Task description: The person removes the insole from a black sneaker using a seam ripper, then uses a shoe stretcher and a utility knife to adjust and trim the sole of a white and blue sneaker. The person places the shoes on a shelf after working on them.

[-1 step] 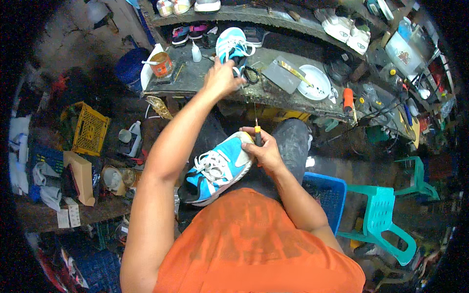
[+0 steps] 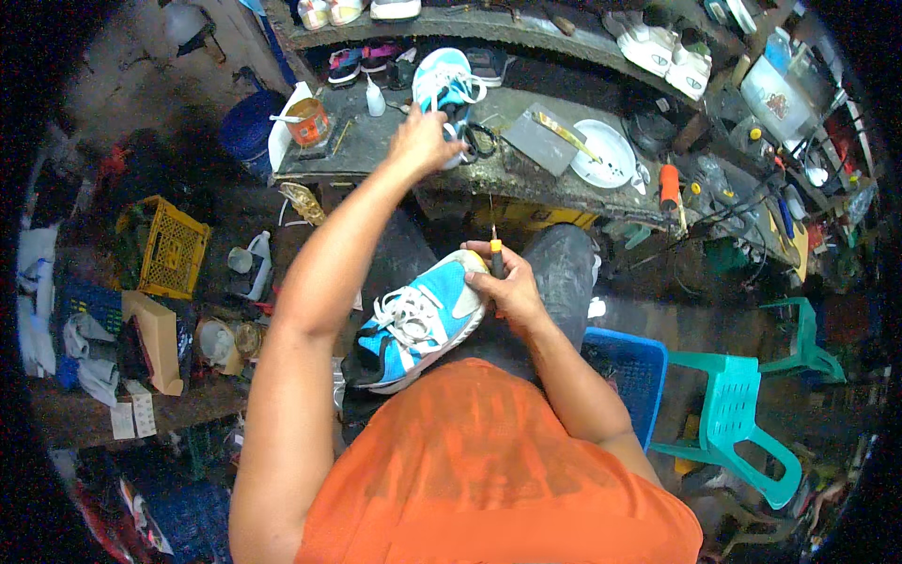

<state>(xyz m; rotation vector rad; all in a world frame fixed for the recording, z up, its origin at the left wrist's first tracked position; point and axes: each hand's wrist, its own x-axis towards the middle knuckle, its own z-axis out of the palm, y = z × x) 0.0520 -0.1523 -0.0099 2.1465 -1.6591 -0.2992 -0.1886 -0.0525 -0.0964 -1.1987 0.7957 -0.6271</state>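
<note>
A light-blue and white sneaker (image 2: 427,310) with white laces lies across my lap, its toe toward the bench. My right hand (image 2: 512,289) grips that toe. The same hand holds an awl (image 2: 496,258) with a black and yellow handle, its thin metal shaft pointing away from me. On the bench stands a matching sneaker (image 2: 442,75), toe away from me. My left hand (image 2: 421,146) reaches out to its heel end, fingers curled against the shoe; part of the grip is hidden. A black cord-like loop (image 2: 481,141) lies just right of that hand.
On the workbench (image 2: 366,155) are an orange tub (image 2: 308,124), a small white bottle (image 2: 375,98), a grey slab (image 2: 536,146), a brush (image 2: 564,136) and a white plate (image 2: 615,164). More shoes (image 2: 658,52) fill the shelf. A blue basket (image 2: 639,376) and green chair (image 2: 733,404) stand right.
My left hand and the bench sneaker sit very slightly further left in the picture. The right hand keeps its hold on the lap sneaker and the awl.
</note>
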